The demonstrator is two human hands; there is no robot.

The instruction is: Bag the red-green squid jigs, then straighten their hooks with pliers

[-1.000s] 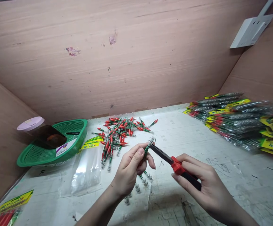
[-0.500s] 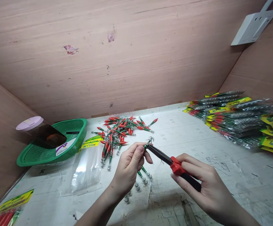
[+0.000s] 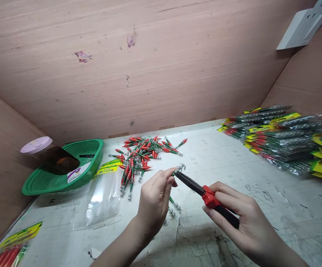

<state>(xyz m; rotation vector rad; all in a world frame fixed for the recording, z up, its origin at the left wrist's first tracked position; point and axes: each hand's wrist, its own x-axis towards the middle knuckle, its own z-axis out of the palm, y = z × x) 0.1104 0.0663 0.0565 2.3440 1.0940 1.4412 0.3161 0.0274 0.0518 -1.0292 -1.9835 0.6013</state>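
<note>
Between thumb and fingers, my left hand (image 3: 155,198) pinches a squid lure (image 3: 180,168); its wire hooks stick out past the fingertips, and most of its body is hidden in the grip. My right hand (image 3: 240,217) is closed round the red and black handles of long-nose pliers (image 3: 198,186). The dark jaws meet the lure just at the base of its hooks. A few more lures (image 3: 175,205) lie on the table below my left hand, partly covered by it. Farther back is a loose pile of red and green lures (image 3: 142,152).
A green basket (image 3: 29,189) at the left holds a lidded cup (image 3: 52,157) of dark drink. Beside it lies a clear packaging bag (image 3: 102,200). Packed lures (image 3: 285,137) are heaped at the right, and another pack (image 3: 19,241) sits front left. A socket (image 3: 305,26) hangs on the wall.
My left hand has rolled over, hiding more of the lure's body and the lures below. The pliers stay at the hooks, shifted slightly right in view.
</note>
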